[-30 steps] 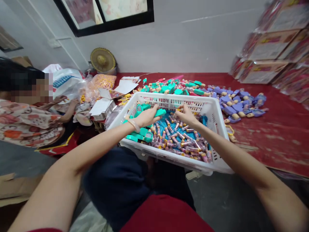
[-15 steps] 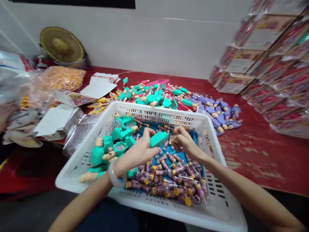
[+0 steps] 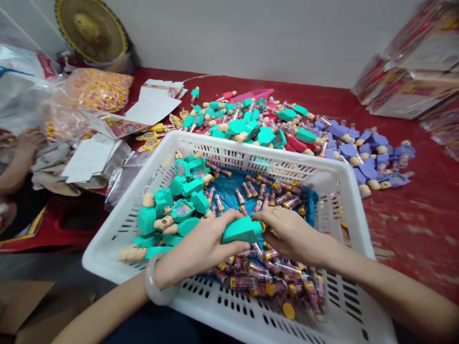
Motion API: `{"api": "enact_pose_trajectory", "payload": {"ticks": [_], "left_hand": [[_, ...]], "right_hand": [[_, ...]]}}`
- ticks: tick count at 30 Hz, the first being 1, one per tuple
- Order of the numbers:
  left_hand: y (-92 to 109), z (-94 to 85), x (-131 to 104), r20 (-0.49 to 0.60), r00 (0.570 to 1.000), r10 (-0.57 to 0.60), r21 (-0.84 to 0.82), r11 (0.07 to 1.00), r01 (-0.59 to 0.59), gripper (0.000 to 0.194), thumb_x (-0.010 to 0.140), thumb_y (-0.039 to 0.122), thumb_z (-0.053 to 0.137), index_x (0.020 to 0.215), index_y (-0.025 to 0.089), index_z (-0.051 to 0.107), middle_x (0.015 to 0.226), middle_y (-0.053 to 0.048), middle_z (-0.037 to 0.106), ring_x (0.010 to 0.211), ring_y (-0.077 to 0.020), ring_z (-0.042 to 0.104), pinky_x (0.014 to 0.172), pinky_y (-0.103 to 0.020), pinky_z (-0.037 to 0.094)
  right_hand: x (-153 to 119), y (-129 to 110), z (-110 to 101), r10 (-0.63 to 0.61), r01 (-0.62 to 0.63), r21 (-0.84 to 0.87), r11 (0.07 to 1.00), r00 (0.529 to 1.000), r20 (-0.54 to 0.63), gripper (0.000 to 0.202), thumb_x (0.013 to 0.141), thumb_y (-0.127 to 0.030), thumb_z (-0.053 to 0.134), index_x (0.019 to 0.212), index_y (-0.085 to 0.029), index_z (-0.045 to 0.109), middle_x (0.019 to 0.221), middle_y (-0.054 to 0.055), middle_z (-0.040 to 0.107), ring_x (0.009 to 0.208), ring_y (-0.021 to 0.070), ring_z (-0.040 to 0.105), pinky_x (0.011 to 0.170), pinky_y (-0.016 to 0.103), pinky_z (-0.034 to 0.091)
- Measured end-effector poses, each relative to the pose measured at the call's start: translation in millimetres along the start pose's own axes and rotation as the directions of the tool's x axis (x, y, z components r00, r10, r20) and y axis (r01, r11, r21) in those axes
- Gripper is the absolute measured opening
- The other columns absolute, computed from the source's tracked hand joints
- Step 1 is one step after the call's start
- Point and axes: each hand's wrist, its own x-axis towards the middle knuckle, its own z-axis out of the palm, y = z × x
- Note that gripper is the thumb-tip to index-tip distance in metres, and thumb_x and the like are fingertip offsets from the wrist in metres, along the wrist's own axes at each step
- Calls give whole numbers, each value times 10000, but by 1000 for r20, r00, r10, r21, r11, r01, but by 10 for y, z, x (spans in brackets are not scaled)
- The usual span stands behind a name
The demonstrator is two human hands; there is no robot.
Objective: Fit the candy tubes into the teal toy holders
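Note:
My left hand (image 3: 211, 241), with a pale bangle on its wrist, grips a green bottle-shaped plastic case (image 3: 241, 231) between thumb and fingers. The case's narrow neck points right. At that neck, my right hand (image 3: 287, 231) has its fingers bent and closed together; what they pinch is mostly hidden. Both hands are over a white plastic basket (image 3: 267, 160). Clear tubes with yellow caps and purplish contents (image 3: 251, 274) fill the basket's near and right parts. Several green cases with beige tops (image 3: 186, 224) are heaped at its left side.
Behind the basket, more green and red cases (image 3: 238, 126) and purple cases (image 3: 369, 153) lie piled on the red table (image 3: 405, 229). Wrapped packages (image 3: 412, 91) are stacked at right. At left are cardboard pieces (image 3: 88, 160), a bag of yellow items (image 3: 103, 91) and another person's hand (image 3: 30, 141).
My right hand has come against the neck end of the green case. Both hands are lower in view. The camera view has shifted, with the basket appearing larger.

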Motion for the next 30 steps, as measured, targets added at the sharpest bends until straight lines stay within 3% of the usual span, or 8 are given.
{"api": "enact_pose_trajectory", "payload": {"ticks": [5, 8, 11, 13, 15, 17, 19, 30], "left_hand": [[39, 96, -29, 143, 990, -11, 62, 998, 2, 446, 811, 533, 599, 1198, 314, 568, 1046, -13, 656, 924, -223, 587, 764, -284, 399], [65, 162, -34, 144, 988, -60, 60, 997, 51, 455, 806, 555, 589, 1177, 291, 596, 970, -25, 663, 872, -220, 588, 735, -287, 401], [48, 220, 5, 172, 973, -154, -106, 979, 173, 484, 769, 535, 638, 1166, 261, 607, 966, -22, 654, 851, -195, 586, 717, -271, 427], [11, 246, 45, 287, 926, -244, -289, 900, 327, 514, 739, 512, 673, 1167, 238, 597, 931, -15, 647, 719, -149, 580, 623, -246, 444], [-29, 257, 78, 471, 838, -275, -456, 737, 498, 490, 743, 494, 667, 1135, 209, 594, 825, -5, 633, 518, -90, 501, 467, -213, 396], [-52, 250, 94, 625, 751, -214, -537, 580, 612, 410, 756, 458, 657, 1055, 181, 607, 721, 6, 609, 401, -56, 414, 367, -188, 316], [-50, 232, 91, 675, 719, -168, -558, 521, 646, 341, 739, 408, 684, 973, 169, 614, 658, 21, 579, 373, -45, 399, 340, -172, 292], [36, 255, -7, 595, 773, -220, -431, 725, 537, 402, 741, 495, 674, 984, 187, 584, 661, 48, 508, 418, -46, 421, 359, -151, 319]], "right_hand": [[-211, -77, 221, 73, -56, -218, 974, 995, 68, 63, 729, -221, 570, 727, -188, 516, 559, -14, 572, 444, 106, 421, 475, 285, 120], [-265, -128, 252, 111, -86, -303, 949, 992, 66, 63, 689, -196, 584, 696, -186, 522, 545, -1, 592, 423, 106, 420, 479, 302, 88], [-261, -159, 233, 66, -34, -375, 926, 995, 72, 52, 679, -145, 560, 702, -181, 531, 562, 26, 606, 442, 129, 455, 479, 302, 121], [-248, -179, 208, 30, 4, -415, 910, 997, 77, 66, 689, -113, 537, 706, -177, 537, 569, 43, 603, 460, 147, 475, 478, 305, 157], [-236, -210, 177, 3, 25, -435, 900, 998, 63, 86, 719, -102, 508, 701, -179, 542, 572, 50, 597, 463, 154, 476, 474, 307, 192], [-235, -258, 144, -34, 51, -437, 898, 998, 47, 126, 764, -113, 471, 695, -185, 548, 564, 50, 584, 463, 161, 475, 470, 310, 226], [-249, -320, 113, -61, 75, -443, 893, 997, 44, 160, 790, -120, 447, 692, -185, 556, 561, 57, 576, 470, 170, 485, 472, 314, 261], [-392, -558, 183, 100, -46, -543, 839, 993, 70, 115, 769, -93, 493, 742, -155, 587, 629, 78, 623, 551, 196, 563, 543, 315, 346]]}}
